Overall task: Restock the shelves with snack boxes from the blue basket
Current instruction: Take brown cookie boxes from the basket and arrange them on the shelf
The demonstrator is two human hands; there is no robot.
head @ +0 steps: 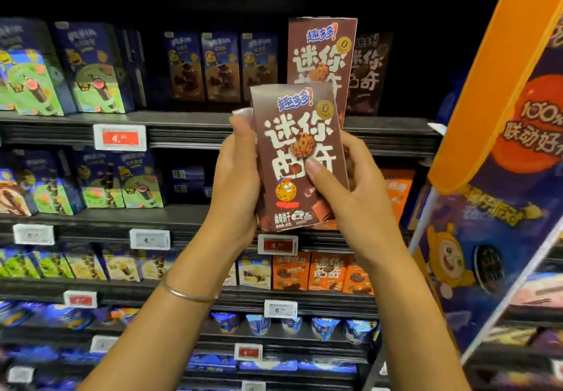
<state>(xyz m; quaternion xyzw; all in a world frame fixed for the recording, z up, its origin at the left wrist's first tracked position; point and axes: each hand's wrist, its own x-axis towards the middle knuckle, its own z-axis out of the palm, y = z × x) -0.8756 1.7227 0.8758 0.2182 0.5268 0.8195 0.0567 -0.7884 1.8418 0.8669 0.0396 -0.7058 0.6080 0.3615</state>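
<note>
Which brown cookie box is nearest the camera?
The brown box held by left hand and right hand; the lit box and shadowed box stand behind it on the shelf.

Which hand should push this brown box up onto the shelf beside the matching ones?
Right hand, probably: it pinches the brown box on the side nearer the matching boxes on the shelf above. The left hand grips the far edge.

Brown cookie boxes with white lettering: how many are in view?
3. One brown cardboard cookie box in the left hand and right hand; a second on the black shelf behind it; a third further back, right of the second. Others may be hidden.
</note>
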